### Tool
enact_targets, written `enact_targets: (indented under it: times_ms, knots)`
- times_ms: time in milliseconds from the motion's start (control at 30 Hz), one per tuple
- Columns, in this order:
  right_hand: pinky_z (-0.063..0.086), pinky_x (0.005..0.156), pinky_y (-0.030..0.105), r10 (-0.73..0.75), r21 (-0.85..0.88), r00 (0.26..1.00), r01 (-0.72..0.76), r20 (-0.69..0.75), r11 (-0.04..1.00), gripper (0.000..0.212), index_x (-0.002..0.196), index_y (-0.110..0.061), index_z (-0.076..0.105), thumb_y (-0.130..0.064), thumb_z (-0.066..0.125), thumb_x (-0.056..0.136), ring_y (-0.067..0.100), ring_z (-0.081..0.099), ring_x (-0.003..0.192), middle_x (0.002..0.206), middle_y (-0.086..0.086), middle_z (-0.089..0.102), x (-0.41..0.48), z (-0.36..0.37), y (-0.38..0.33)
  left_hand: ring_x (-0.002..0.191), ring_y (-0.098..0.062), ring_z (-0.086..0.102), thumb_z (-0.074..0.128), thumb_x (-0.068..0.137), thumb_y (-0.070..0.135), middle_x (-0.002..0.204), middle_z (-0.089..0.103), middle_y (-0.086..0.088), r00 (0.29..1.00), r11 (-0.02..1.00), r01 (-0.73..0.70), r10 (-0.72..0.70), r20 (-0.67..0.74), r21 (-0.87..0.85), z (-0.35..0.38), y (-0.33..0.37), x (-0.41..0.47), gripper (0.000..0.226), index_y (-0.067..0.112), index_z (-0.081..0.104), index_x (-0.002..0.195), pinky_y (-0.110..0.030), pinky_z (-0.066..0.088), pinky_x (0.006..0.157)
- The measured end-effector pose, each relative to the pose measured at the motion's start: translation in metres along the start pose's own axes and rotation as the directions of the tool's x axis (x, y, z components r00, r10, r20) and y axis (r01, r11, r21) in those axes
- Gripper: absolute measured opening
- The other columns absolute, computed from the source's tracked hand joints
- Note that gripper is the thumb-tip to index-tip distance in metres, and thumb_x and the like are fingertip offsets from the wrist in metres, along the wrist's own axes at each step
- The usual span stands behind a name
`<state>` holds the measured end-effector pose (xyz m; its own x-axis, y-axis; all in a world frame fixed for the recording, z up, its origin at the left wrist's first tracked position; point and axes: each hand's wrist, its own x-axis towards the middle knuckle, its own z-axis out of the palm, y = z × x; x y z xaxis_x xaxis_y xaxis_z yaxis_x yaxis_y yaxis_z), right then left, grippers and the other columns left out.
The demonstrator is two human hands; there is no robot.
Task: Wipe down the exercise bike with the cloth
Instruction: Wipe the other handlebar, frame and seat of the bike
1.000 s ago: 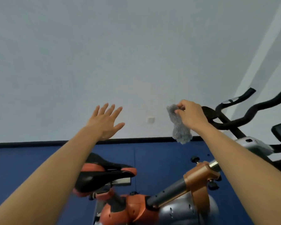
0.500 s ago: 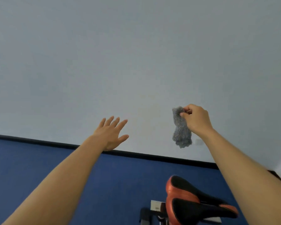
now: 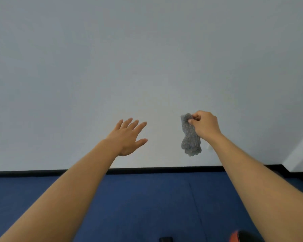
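A fluffy grey cloth (image 3: 190,137) hangs in the air in front of the wall, pinched at its top by my right hand (image 3: 205,124). My left hand (image 3: 129,137) is raised beside it with fingers spread and nothing in it. Of the exercise bike only a sliver shows at the bottom edge: the orange-and-black saddle (image 3: 241,236) under my right forearm and a small black part (image 3: 165,239) left of it. The rest of the bike is out of view.
A plain pale wall (image 3: 147,58) fills most of the view. A black skirting strip (image 3: 156,169) runs along its foot above the blue floor mat (image 3: 147,203). A wall corner (image 3: 297,151) shows at far right.
The view has swung left and up, so the bike's handlebars and frame slid out of sight and only the saddle's edge remains. Both hands keep their pose; the right still holds the cloth.
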<state>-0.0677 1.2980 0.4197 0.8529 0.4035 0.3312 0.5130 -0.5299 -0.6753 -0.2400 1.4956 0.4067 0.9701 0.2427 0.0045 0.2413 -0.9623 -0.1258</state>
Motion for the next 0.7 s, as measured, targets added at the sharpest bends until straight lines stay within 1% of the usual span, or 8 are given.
enact_targets:
  times_ms: [100,167,300,433,500,533,633,700]
  knots:
    - [0.038,0.069,0.027,0.033,0.0,0.999,-0.033,-0.042,0.999,0.007,0.087,-0.006,0.065,-0.012,0.062,0.084,0.021,0.054,0.079,0.084,0.006,0.061,0.06,0.018,0.008,0.144,-0.022,-0.005,0.017,0.094,0.057,0.158,0.002,-0.003,1.0,0.994,-0.013,0.014,-0.003,0.11,-0.018,-0.042,0.059,0.064,0.029,-0.008,0.147,-0.042,-0.004,0.116]
    - [0.038,0.068,0.027,0.052,0.008,0.996,-0.051,-0.071,0.999,0.007,0.086,-0.005,0.065,-0.011,0.061,0.084,0.022,0.054,0.079,0.084,0.007,0.062,0.098,0.021,0.01,0.144,-0.023,-0.003,0.017,0.094,0.057,0.158,0.003,-0.004,0.999,0.987,-0.002,0.01,-0.048,0.164,-0.038,-0.068,0.1,0.065,0.028,-0.007,0.147,-0.042,-0.003,0.116]
    - [0.037,0.067,0.026,0.062,0.011,0.987,-0.061,-0.15,0.998,0.006,0.086,-0.007,0.064,-0.012,0.061,0.085,0.019,0.053,0.077,0.083,0.004,0.06,0.159,0.012,0.017,0.144,-0.023,-0.002,0.018,0.094,0.057,0.158,0.004,-0.005,0.991,0.988,-0.064,0.08,-0.11,0.143,-0.064,-0.074,0.188,0.066,0.028,-0.006,0.147,-0.042,-0.002,0.116]
    - [0.036,0.058,0.021,0.111,-0.011,0.968,-0.116,-0.227,0.993,0.004,0.083,-0.009,0.063,-0.012,0.061,0.085,0.017,0.054,0.076,0.08,0.001,0.06,0.2,-0.019,0.054,0.144,-0.023,-0.002,0.019,0.095,0.056,0.158,0.004,-0.005,0.951,0.961,-0.268,0.275,-0.141,0.064,-0.069,-0.014,0.293,0.064,0.027,-0.006,0.147,-0.042,-0.001,0.117]
    - [0.038,0.061,0.023,0.166,-0.035,0.945,-0.183,-0.283,0.982,0.006,0.084,-0.007,0.064,-0.012,0.061,0.086,0.017,0.055,0.077,0.082,0.003,0.061,0.214,-0.038,0.088,0.144,-0.022,-0.002,0.02,0.095,0.055,0.158,0.004,-0.004,0.909,0.923,-0.386,0.382,-0.166,0.011,-0.065,0.025,0.346,0.064,0.028,-0.005,0.147,-0.04,-0.002,0.116]
    - [0.038,0.063,0.024,0.194,-0.048,0.929,-0.22,-0.316,0.974,0.007,0.085,-0.006,0.064,-0.012,0.061,0.086,0.018,0.055,0.078,0.083,0.003,0.062,0.221,-0.048,0.107,0.144,-0.021,-0.003,0.019,0.095,0.055,0.158,0.003,-0.003,0.885,0.899,-0.439,0.432,-0.176,-0.002,-0.061,0.044,0.372,0.064,0.028,-0.006,0.147,-0.04,-0.002,0.116]
    - [0.038,0.057,0.019,0.274,-0.072,0.862,-0.334,-0.426,0.94,0.008,0.086,-0.005,0.063,-0.012,0.059,0.087,0.017,0.053,0.077,0.083,0.004,0.06,0.237,-0.077,0.162,0.144,-0.02,-0.003,0.019,0.095,0.056,0.158,0.002,-0.003,0.806,0.821,-0.571,0.559,-0.194,-0.006,-0.052,0.093,0.444,0.064,0.029,-0.006,0.147,-0.04,-0.003,0.116]
    - [0.037,0.059,0.02,0.319,-0.065,0.804,-0.403,-0.503,0.913,0.007,0.087,-0.007,0.063,-0.012,0.058,0.088,0.015,0.051,0.078,0.084,0.002,0.058,0.244,-0.098,0.191,0.144,-0.021,-0.004,0.019,0.095,0.056,0.158,0.001,-0.003,0.752,0.767,-0.642,0.629,-0.197,0.002,-0.051,0.124,0.487,0.064,0.029,-0.007,0.147,-0.04,-0.003,0.116]
